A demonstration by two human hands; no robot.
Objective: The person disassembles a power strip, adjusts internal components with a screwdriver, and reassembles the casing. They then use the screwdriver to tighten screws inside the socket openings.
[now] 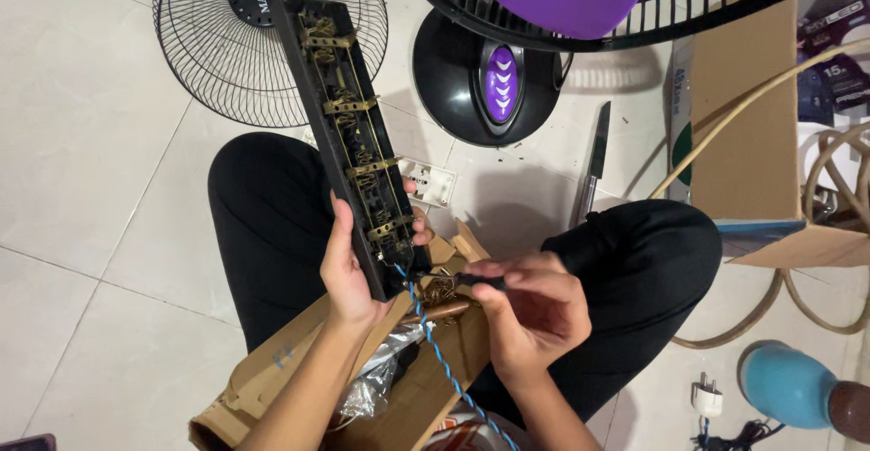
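Observation:
My left hand grips the near end of a long black opened power strip, which shows brass contact strips inside and points away from me. My right hand holds a thin black-handled tool with its tip at the strip's near end. A twisted blue and white wire runs from that end down toward me. Both hands hover over my lap, above my black trousers.
A torn cardboard box with a silvery bag lies under my hands. A round fan grille, a black fan base, a knife, a white socket plate, a cardboard carton, a beige hose and a teal object surround me on the tiled floor.

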